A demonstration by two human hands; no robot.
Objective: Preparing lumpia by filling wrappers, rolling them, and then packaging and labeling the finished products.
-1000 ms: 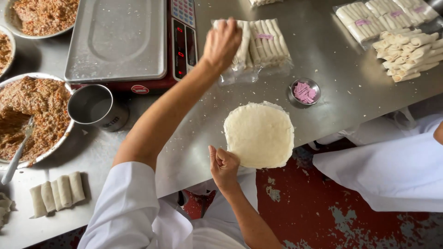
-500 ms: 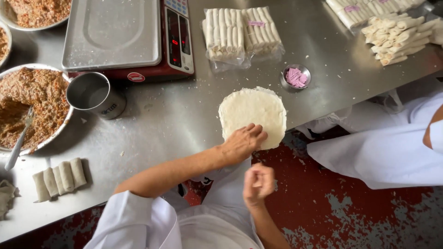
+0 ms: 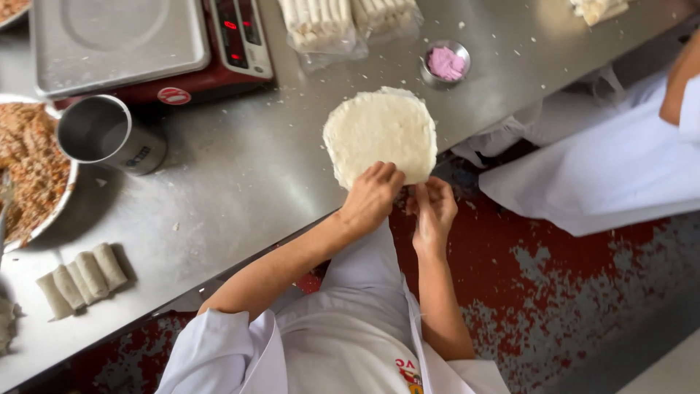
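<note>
Stainless steel surface (image 3: 240,182) fills most of the view. Red digital scale with a steel pan (image 3: 146,44) sits at 11 o'clock, a steel cup (image 3: 109,135) below it. Round, thin white dough wrapper (image 3: 379,131) lies near the edge, just above centre. Left hand (image 3: 372,197) and right hand (image 3: 432,208) pinch its 6 o'clock rim. Small steel dish of pink paste (image 3: 445,62) sits at 1 o'clock.

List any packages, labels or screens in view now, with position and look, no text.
Red digital scale's display panel: top centre, dark strip with glowing red digits.
Round red-and-white sticker: on the scale's front edge.
Clear plastic packs of pale rolls: top, right of the scale.
Small dark label: on the round steel cup's side, left.
</note>
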